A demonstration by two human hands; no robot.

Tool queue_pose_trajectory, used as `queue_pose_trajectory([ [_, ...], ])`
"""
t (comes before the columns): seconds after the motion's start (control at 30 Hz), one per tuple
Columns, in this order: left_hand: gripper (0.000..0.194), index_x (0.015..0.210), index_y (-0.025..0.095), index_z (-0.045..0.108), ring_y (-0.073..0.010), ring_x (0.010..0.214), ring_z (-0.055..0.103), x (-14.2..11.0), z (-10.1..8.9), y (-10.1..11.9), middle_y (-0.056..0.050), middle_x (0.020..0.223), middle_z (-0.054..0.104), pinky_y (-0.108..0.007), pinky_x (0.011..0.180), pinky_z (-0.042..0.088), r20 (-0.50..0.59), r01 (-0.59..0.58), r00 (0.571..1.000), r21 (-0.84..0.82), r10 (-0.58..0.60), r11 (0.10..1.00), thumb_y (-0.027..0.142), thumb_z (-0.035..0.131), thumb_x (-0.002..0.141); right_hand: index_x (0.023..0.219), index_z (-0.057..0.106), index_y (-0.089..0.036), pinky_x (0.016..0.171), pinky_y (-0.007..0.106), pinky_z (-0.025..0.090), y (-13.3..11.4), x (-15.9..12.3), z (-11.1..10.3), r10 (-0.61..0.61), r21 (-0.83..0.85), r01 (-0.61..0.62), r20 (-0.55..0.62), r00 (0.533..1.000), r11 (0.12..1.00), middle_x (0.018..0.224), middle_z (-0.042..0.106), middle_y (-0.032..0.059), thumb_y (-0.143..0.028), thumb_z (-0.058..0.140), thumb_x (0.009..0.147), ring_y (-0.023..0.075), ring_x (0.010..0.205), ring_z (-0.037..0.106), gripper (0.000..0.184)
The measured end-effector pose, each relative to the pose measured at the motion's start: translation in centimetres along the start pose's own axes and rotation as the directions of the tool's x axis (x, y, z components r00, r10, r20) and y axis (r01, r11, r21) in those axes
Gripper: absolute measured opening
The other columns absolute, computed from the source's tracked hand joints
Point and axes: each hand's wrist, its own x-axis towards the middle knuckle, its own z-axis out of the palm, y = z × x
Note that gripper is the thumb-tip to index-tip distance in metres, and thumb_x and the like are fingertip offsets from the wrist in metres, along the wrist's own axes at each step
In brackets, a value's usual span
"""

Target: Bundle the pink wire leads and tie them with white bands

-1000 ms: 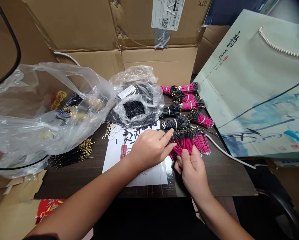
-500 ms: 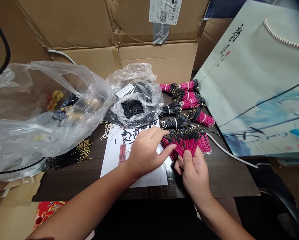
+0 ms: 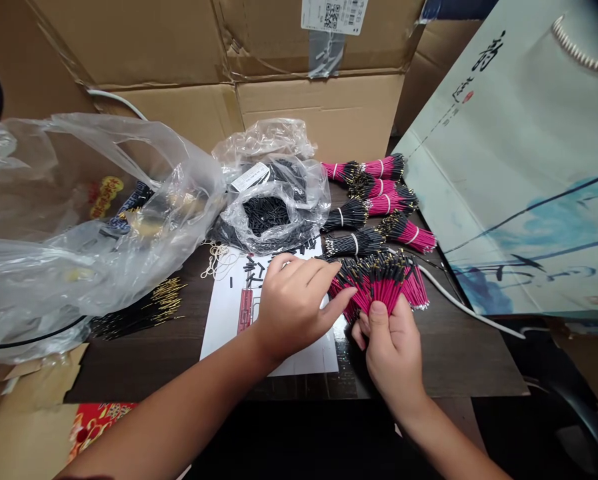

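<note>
My right hand (image 3: 391,353) grips a loose bundle of pink wires with black ends and metal terminals (image 3: 379,287). My left hand (image 3: 296,307) hovers over a printed white sheet (image 3: 289,350), its fingers apart and its thumb and fingertips at the bundle's left side. It holds nothing I can see. Several tied bundles of pink and black wires (image 3: 373,200) lie just beyond the hands, each bound with a white band. A black-and-gold wire bundle (image 3: 143,313) rests further left on the dark wooden table (image 3: 459,360).
A crumpled transparent plastic bag (image 3: 79,227) and a smaller bag of black pieces (image 3: 266,217) stand left of the wires. A printed paper gift bag (image 3: 513,167) leans at the right, with a white cable (image 3: 469,310) before it. Cardboard box flaps (image 3: 313,113) rise behind.
My left hand has shifted slightly right, with its fingers curling closer to the bundle. My right hand keeps its grip. The whole view has drifted a little as my head moved.
</note>
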Motion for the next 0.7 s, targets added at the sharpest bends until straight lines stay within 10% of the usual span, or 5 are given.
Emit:
queue_pose_trajectory([
  [0.7,0.033,0.114,0.015,0.068,-0.0204,0.085,0.07,0.36,0.29,0.6,-0.006,0.101,0.077,-0.046,0.097,0.039,0.017,0.012,1.0,0.03,-0.013,0.999,0.036,0.062,0.09,0.091,0.044,-0.025,0.042,0.02,0.037,0.24,-0.11,-0.28,-0.011,-0.063,0.011,0.012,1.0,0.998,0.059,0.039,-0.0089,-0.044,0.052,0.098,0.0079,0.048,0.037,0.022],
])
